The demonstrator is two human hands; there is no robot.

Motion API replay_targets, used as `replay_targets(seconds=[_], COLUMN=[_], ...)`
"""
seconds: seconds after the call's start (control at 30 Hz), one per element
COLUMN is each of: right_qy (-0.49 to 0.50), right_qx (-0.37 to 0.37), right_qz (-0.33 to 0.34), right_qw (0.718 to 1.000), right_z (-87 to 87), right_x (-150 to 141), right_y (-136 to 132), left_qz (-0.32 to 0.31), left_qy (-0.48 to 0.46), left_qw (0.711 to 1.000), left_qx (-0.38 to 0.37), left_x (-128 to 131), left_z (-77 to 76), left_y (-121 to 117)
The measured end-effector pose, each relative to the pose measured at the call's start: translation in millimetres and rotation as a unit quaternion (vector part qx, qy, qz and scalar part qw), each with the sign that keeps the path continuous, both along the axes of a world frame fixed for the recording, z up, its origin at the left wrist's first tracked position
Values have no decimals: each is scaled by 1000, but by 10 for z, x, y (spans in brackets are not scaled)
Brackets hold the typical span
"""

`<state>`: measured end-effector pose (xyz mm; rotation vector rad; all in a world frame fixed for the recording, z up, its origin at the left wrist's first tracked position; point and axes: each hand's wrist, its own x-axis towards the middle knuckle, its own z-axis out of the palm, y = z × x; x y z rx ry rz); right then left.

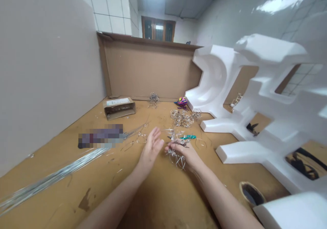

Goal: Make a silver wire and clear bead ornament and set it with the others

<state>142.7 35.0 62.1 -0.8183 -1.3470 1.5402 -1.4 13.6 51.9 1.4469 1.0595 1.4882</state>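
Note:
In the head view, my right hand [186,151] is closed around a tangle of bent silver wire [178,159], whose loops stick out above and below the fingers. Just left of it, my left hand [152,143] has its fingers extended and holds nothing that I can see. A teal-handled tool [188,137] lies by the right hand, partly hidden; its kind is unclear. Beyond the right hand sits a pile of bent wire pieces with clear bits [182,117]. Several small wire pieces [139,138] are scattered left of the left hand.
A bundle of straight wires [74,166] runs along the left, beneath a blurred-out object [100,136]. Farther back are an open cardboard box [120,109], a wire cluster [153,98] and a colourful ball-like object [182,101]. White foam packing [240,150] borders the right, near a round hole [252,194].

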Motion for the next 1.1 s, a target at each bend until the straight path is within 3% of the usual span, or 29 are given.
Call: replay_targets(seconds=[0.07,0.17,0.2,0.27,0.37,0.5,0.7,0.8,0.9,1.0,1.1], right_qy=[51,44,42,64,128,144,178,177,195,233,236], right_qx=[-11,-1,0,-20,-112,-205,-232,-216,-224,-267,-314], right_qz=[-64,-104,-106,-104,-95,-111,-83,-97,-104,-96,-100], right_qw=[997,994,993,992,981,962,953,955,949,930,914], right_z=[-17,-65,-77,-84,-52,-16,-38,-60,-69,-47,-9], right_x=[1,-25,-39,-71,-102,-93,-73,-64,-44,-18,3], right_y=[29,30,21,-2,-21,-3,30,63,98,106,88], left_qz=[-66,-161,-161,-142,-75,-7,-15,30,86,67,35], left_qy=[-38,-33,-25,9,116,243,285,308,373,423,439], left_qw=[995,985,985,989,990,970,958,948,910,877,869], left_qx=[-64,-58,-52,-36,-4,14,23,78,161,216,227], left_x=[96,247,279,303,274,241,211,206,220,253,288], left_z=[-112,-278,-313,-336,-279,-198,-241,-237,-191,-160,-168], left_y=[15,-28,-53,-108,-180,-212,-162,-152,-154,-155,-160])
